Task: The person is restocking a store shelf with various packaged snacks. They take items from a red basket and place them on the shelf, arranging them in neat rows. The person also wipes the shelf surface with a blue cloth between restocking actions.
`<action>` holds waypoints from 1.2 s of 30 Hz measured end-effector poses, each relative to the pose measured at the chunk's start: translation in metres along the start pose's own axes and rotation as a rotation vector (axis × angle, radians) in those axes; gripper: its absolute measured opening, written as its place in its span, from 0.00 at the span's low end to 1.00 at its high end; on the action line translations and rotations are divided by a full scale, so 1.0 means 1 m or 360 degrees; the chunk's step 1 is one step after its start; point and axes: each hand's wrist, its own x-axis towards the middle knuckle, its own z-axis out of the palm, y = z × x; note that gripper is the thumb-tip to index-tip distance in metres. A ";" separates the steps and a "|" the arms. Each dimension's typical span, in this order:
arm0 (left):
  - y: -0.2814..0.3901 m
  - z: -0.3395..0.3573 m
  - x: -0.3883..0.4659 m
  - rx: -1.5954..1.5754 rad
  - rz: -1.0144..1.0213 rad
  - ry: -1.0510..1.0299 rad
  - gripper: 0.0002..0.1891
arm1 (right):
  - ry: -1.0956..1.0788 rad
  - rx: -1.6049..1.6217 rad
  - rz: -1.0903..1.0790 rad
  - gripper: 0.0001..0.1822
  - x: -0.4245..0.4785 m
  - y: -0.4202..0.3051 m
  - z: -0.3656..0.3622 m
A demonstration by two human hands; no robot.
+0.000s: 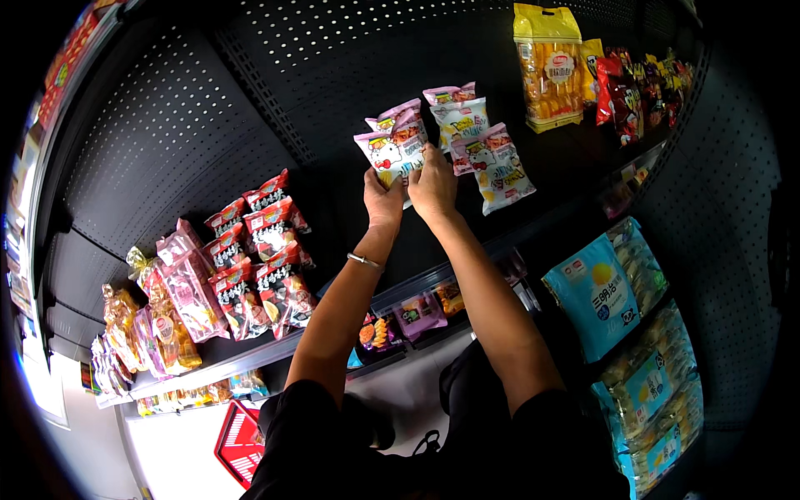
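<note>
Both my hands grip a pink and white snack bag (pixel 389 152) with a cartoon cat on it, above a black shelf. My left hand (pixel 384 199) has its lower left edge, and my right hand (pixel 434 182) has its right side. Directly behind it stands another pink bag (pixel 409 116), partly covered. To the right of my right hand, a similar snack bag (pixel 502 172) leans at the front, with a white and pink bag (pixel 461 122) behind it. A bracelet (pixel 365 260) circles my left wrist.
Red and black snack bags (pixel 281 284) stand in rows at left, beside a pink bread package (pixel 190 284). A yellow bread bag (pixel 550 75) stands at back right. Blue sandwich-bread packs (pixel 594 297) lie at lower right. A red shopping basket (pixel 240 444) sits below the shelf edge (pixel 250 356).
</note>
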 end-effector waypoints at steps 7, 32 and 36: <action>-0.043 0.010 0.019 0.0215 0.0020 -0.0020 0.26 | -0.0061 -0.0055 -0.0036 0.33 0.000 0.028 0.022; -0.063 0.007 0.006 0.1016 0.0233 -0.0184 0.28 | -0.0202 -0.0502 0.0282 0.46 -0.011 0.032 0.012; -0.072 0.000 0.004 0.1040 0.0268 -0.0184 0.31 | -0.0224 -0.0491 0.0248 0.44 -0.016 0.030 0.012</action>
